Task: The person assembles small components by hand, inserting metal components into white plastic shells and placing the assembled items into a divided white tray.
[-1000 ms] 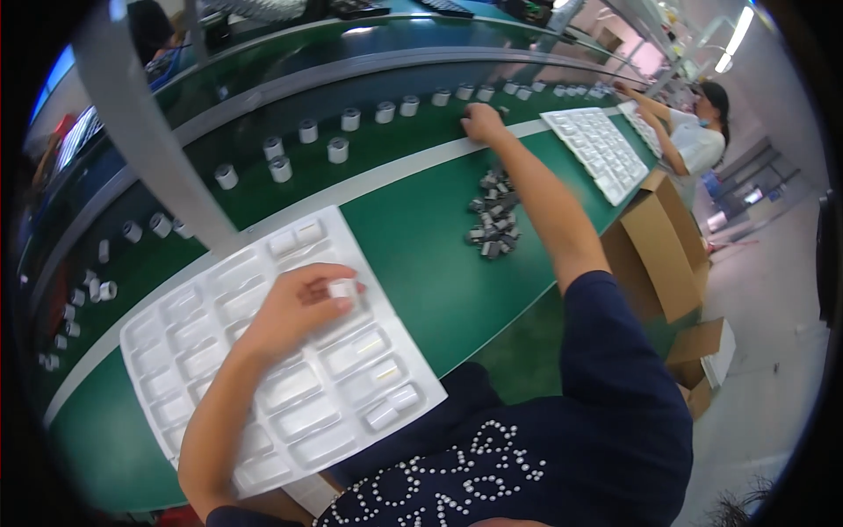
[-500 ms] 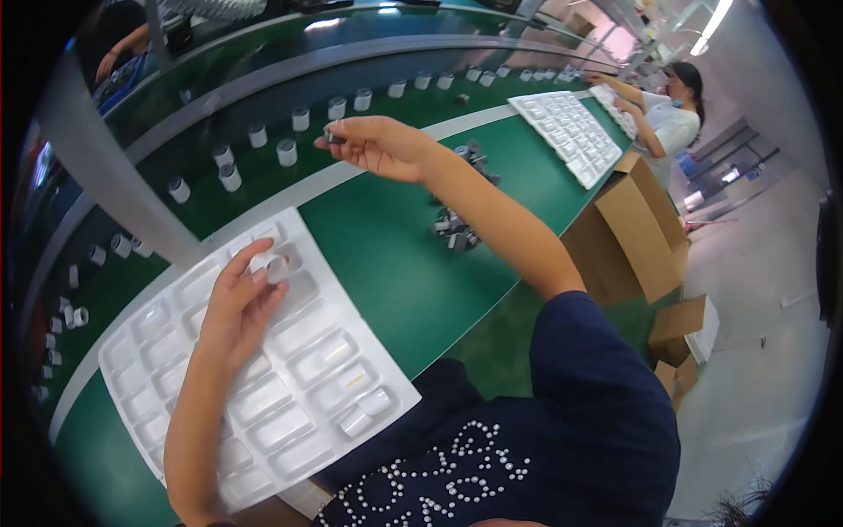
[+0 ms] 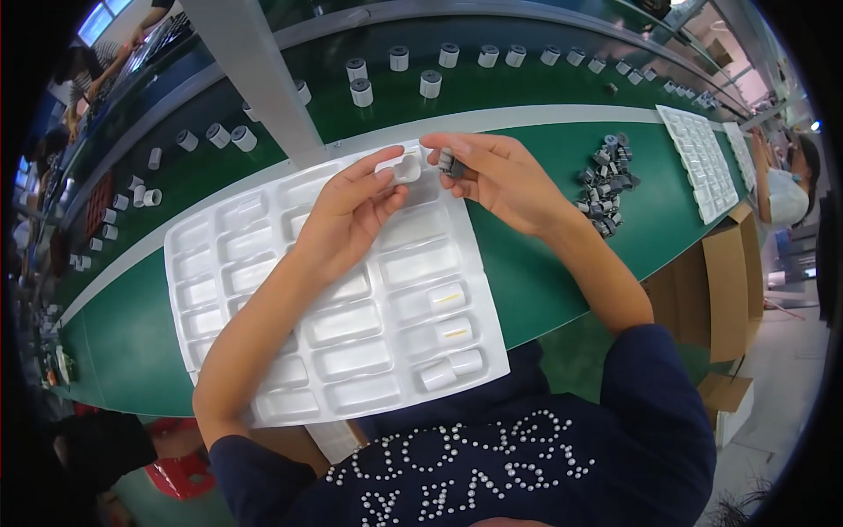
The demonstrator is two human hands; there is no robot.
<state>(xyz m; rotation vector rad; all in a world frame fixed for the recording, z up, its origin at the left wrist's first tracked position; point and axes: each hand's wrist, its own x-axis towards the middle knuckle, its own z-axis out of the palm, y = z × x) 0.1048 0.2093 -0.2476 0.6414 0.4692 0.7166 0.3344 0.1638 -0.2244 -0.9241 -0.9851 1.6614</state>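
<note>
A white hollow plastic sleeve (image 3: 406, 167) is held between the thumb and fingers of my left hand (image 3: 342, 211). Just to its right, my right hand (image 3: 509, 184) pinches a small dark grey part (image 3: 450, 164). The two pieces are close together but apart, above the far edge of a white moulded tray (image 3: 421, 263). Several white cylinders lie in the tray's right-hand column, among them one marked with a yellow line (image 3: 446, 299). My left forearm covers some of the compartments.
Right of the tray, a pile of grey parts (image 3: 606, 184) lies on the green table (image 3: 536, 272). Beyond a metal post (image 3: 250, 79), white cylinders with dark tops (image 3: 430, 83) stand along the green belt. Farther right are another white tray (image 3: 698, 162), a cardboard box (image 3: 733, 290) and a co-worker (image 3: 784, 189).
My right hand has come back from over the belt's edge, bringing the grey part beside the sleeve in my left hand. The view has swung left.
</note>
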